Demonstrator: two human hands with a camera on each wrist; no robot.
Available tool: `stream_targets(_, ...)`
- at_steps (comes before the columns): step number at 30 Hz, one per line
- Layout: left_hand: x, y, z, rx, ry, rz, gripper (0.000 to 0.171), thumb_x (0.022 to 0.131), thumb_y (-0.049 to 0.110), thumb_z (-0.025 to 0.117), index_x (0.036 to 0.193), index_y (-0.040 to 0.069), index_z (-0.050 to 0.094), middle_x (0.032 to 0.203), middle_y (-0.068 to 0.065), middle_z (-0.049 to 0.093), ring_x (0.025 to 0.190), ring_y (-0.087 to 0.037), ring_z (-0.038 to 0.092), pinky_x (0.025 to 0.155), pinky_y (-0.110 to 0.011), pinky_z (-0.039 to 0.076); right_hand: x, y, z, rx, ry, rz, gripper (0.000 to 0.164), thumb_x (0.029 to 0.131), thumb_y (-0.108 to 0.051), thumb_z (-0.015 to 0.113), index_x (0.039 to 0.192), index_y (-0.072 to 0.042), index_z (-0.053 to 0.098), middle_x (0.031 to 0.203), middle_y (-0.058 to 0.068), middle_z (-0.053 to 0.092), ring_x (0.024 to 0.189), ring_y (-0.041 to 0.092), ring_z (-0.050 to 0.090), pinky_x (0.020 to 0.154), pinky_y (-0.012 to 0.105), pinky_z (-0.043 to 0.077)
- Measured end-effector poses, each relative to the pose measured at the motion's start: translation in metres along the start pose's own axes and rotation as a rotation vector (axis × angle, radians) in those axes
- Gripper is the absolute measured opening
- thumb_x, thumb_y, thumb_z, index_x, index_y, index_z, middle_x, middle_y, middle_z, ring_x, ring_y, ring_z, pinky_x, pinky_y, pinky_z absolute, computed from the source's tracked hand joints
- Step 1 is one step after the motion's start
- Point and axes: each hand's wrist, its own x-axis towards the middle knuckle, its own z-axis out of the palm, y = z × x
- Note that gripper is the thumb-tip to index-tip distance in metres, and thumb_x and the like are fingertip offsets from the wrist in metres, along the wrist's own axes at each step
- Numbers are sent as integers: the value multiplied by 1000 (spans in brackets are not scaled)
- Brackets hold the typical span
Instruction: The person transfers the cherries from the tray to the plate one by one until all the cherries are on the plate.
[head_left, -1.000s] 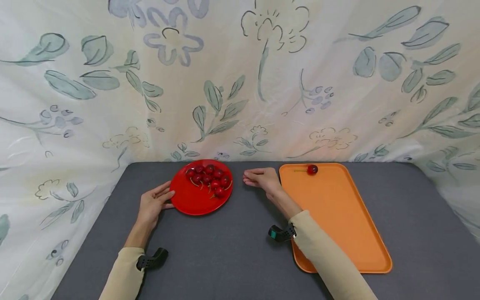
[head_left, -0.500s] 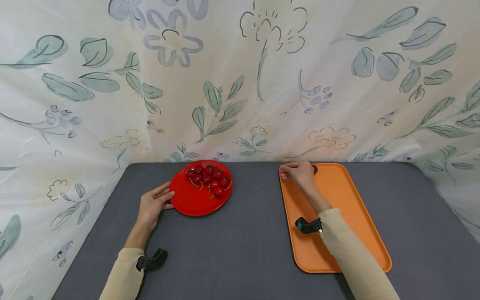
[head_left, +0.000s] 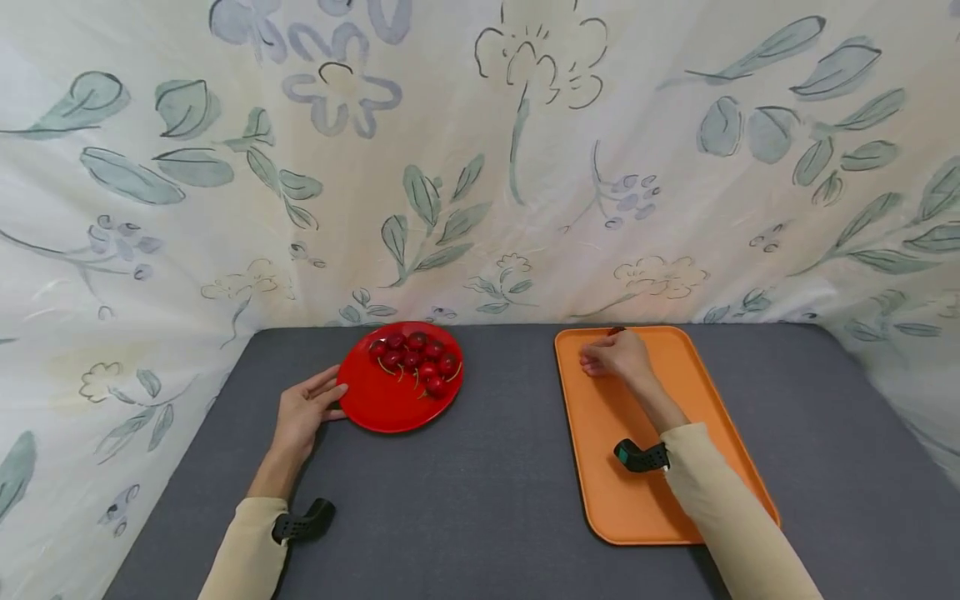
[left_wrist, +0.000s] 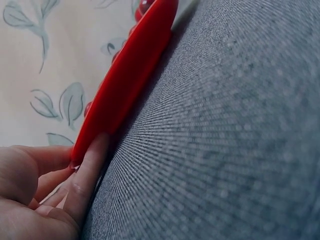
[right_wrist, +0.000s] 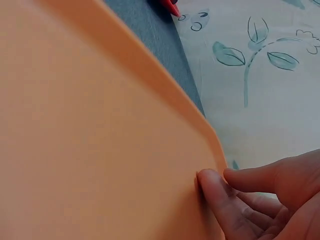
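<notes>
My left hand (head_left: pixel 301 415) grips the left rim of a round red plate (head_left: pixel 378 404). In the left wrist view the plate's rim (left_wrist: pixel 120 90) lies between the thumb and fingers. Several red cherries (head_left: pixel 417 360) with stems are gathered on the plate's upper right part. Over the far end of an orange tray (head_left: pixel 637 517) is my right hand (head_left: pixel 621 357), fingers bent, thumb and forefinger tips slightly apart in the right wrist view. A single cherry (head_left: pixel 617 331) on the tray peeks out behind this hand; most of it and its stem are hidden.
A dark grey cloth (head_left: pixel 450 508) covers the table, with a strip of it between plate and tray. A white floral curtain (head_left: pixel 480 167) hangs along the far edge and the sides. Both wrists carry black camera straps (head_left: pixel 303 522).
My right hand has moved right, from beside the plate to over the tray's far end, and now covers most of the lone cherry. My left hand and the plate have stayed in place.
</notes>
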Motion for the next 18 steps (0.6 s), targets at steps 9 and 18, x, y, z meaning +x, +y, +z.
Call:
stream_targets(9, 0, 2, 3, 11, -8, 6, 52, 96, 9, 63, 144, 0, 46, 121, -9, 62, 86, -2, 67, 70, -27, 60, -16, 12, -22, -20, 21, 13, 33, 96, -10, 63, 111, 20, 63, 82, 16, 73, 65, 14, 71, 64, 28, 60)
stream_targets(18, -3, 3, 2, 29, 6, -2, 51, 97, 9, 62, 144, 0, 46, 123, -12, 61, 84, -1, 67, 69, -26, 60, -11, 16, -32, -95, 147, 44, 39, 92, -21, 70, 106, 16, 68, 73, 10, 72, 61, 14, 70, 61, 28, 60)
